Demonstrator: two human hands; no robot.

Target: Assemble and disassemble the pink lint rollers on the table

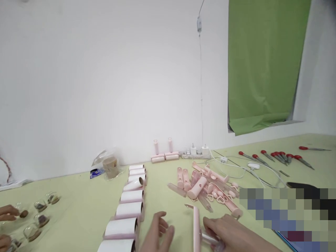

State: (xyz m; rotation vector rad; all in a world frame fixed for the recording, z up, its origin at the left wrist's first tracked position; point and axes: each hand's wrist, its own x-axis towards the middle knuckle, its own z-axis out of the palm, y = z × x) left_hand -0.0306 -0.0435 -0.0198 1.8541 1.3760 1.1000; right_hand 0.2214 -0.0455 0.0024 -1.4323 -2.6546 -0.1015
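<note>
Bare Skin Showing on Both Sides

The left hand (154,236) is showing uncovered, its slender fingers (157,218) and thumb (168,237) ending in rounded tips. The right hand (227,226) is also going gloveless, and behind it a bare, smooth forearm (258,239) is widening toward the lower edge.

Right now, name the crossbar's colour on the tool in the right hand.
The crossbar is pale pink; the head view shows it best.

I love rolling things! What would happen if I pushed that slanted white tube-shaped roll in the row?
The slanted white tube-shaped roll would probably roll, having a round side. It looks light, since its open end seems hollow. It might bump the neighbouring white rolls with pink bases, which lie close.
</note>
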